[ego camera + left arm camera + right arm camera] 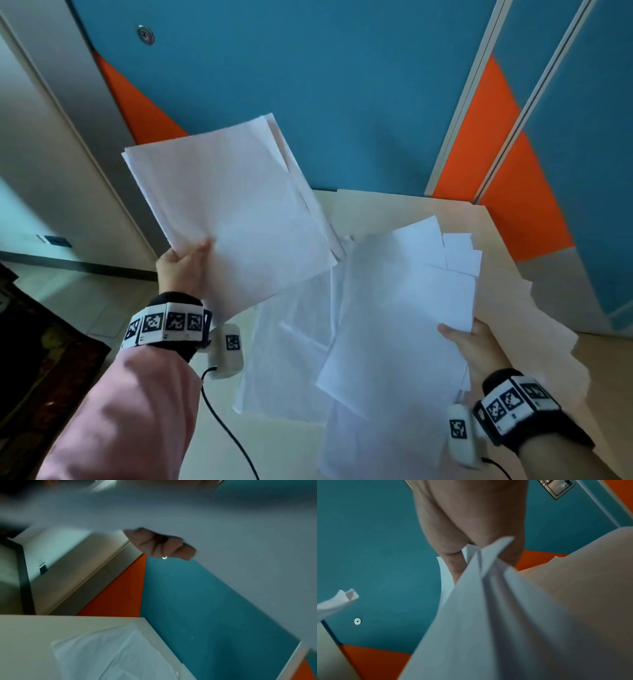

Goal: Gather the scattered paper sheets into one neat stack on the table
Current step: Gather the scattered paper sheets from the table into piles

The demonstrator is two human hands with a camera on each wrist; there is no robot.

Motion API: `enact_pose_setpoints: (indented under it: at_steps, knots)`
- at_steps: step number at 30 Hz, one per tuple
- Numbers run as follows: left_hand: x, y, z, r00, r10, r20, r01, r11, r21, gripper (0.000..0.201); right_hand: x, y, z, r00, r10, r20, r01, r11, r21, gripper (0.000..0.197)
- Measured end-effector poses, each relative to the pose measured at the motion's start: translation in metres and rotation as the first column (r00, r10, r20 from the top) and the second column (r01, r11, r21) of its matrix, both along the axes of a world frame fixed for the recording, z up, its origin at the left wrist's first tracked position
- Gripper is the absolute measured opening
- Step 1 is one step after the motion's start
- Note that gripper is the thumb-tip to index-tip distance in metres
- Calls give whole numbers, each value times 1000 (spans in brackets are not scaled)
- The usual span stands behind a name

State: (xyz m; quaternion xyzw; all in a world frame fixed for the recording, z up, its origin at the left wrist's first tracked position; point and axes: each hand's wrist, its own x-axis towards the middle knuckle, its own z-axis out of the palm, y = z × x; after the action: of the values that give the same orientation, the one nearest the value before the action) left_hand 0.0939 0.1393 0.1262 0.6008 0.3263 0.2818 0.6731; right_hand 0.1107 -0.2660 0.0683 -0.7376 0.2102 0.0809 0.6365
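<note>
My left hand (185, 263) holds a bundle of white sheets (233, 212) lifted above the table's left side, thumb on top and fingers (163, 545) curled underneath. My right hand (469, 342) pinches a second, looser bundle of sheets (404, 308) by its right edge, tilted up over the table (383, 209). In the right wrist view the sheets (488, 601) fan out from between the fingers (453, 563). More white sheets (287, 359) lie flat and overlapping on the table beneath both bundles, also seen in the left wrist view as sheets (111, 655).
A blue and orange panelled wall (342, 85) stands right behind the light table. The table's left edge drops to a pale floor (85, 301) with a dark patterned rug (41, 359). A black cable (222, 425) hangs from my left wrist camera.
</note>
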Motion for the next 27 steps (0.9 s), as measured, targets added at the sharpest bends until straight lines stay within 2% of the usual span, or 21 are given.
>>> enact_pose_setpoints:
  at_steps: [3, 7, 10, 11, 14, 16, 17, 19, 20, 22, 23, 25, 27]
  knots:
    - [0, -17, -11, 969, -227, -95, 225, 974, -28, 10, 2, 4, 12, 999, 19, 38, -22, 998, 66, 26]
    - [-4, -46, -42, 804, -526, -275, 513, 849, -123, 19, 2, 8, 23, 998, 49, 36, -55, 982, 178, 33]
    - [-8, -70, -57, 693, -646, -321, 628, 759, -172, 30, -4, 13, 31, 992, 125, 19, -126, 970, 208, 19]
    - [-9, -79, -60, 669, -678, -304, 658, 731, -182, 32, -6, 15, 32, 989, 150, 12, -150, 967, 206, 20]
    - [-13, -103, -61, 627, -737, -252, 709, 674, -208, 35, -11, 16, 30, 978, 197, -70, -179, 962, 205, 58]
    - [-14, -116, -66, 589, -772, -237, 740, 634, -225, 40, -16, 18, 32, 964, 246, -98, -218, 948, 231, 66]
    - [-15, -121, -69, 585, -778, -230, 741, 628, -238, 46, -18, 19, 34, 956, 276, -95, -244, 935, 258, 74]
    - [-16, -127, -79, 602, -766, -228, 710, 643, -286, 66, -20, 23, 33, 945, 319, -68, -289, 917, 275, 101]
    - [-17, -128, -83, 613, -759, -222, 690, 650, -318, 68, -20, 21, 29, 941, 336, -47, -311, 910, 275, 113]
    - [-20, -129, -89, 646, -737, -201, 652, 669, -357, 40, -21, 19, 20, 915, 403, -16, -380, 875, 300, 120]
    - [-22, -127, -92, 663, -720, -203, 629, 683, -370, 27, -22, 16, 14, 898, 439, -24, -411, 856, 313, 121]
    - [-26, -123, -99, 685, -686, -244, 591, 720, -365, 24, -24, 12, 11, 859, 509, -52, -470, 824, 316, 117]
    - [-29, -120, -105, 688, -676, -263, 581, 731, -358, 34, -26, 12, 10, 831, 554, -51, -521, 807, 279, 82]
